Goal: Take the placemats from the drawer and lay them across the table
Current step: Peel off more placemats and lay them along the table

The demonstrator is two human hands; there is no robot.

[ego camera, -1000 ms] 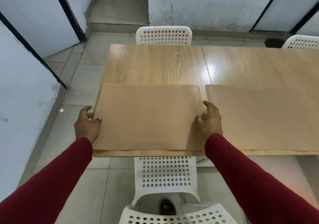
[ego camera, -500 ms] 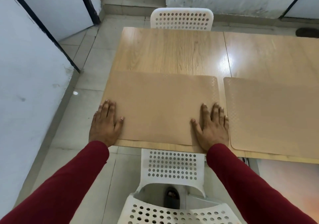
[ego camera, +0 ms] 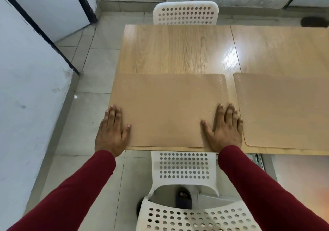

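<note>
Left mat [ego camera: 167,109] lies flat at the near-left corner of the worktop [ego camera: 178,49], its left edge about flush with the worktop's. Second mat [ego camera: 284,109] sits just right of it, narrow gap between. Left hand [ego camera: 111,133] rests palm down on the mat's left edge — grip open, fingers flat. Right hand [ego camera: 225,129] pressed flat on its near-right corner, grip also open, holding nothing. White chair [ego camera: 183,166] tucked under the near edge, another chair [ego camera: 186,13] at the far side.

Both hands [ego camera: 167,133] flat on placemat [ego camera: 167,106]
</note>
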